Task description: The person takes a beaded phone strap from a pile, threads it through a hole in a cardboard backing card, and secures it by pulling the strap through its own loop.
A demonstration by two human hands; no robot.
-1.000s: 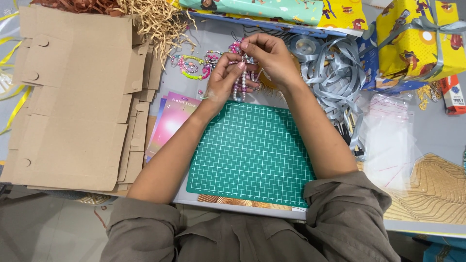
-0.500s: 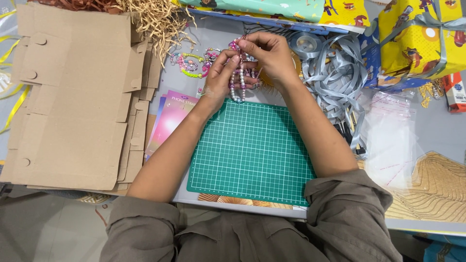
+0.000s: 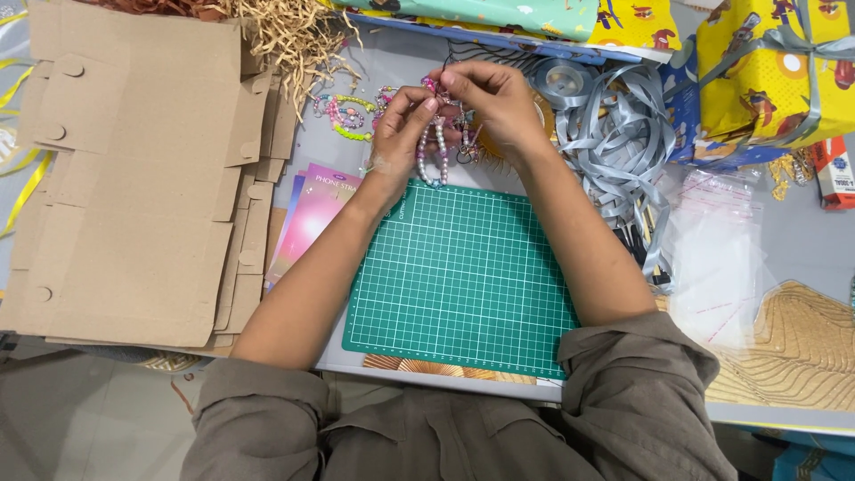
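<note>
Left hand pinches pink-and-white bead string; right hand fingers closed on top. Hold loosely above green cutting mat, keep beads untangled.

A single head-worn camera looks steeply down, close over the green gridded cutting mat and both forearms.
</note>
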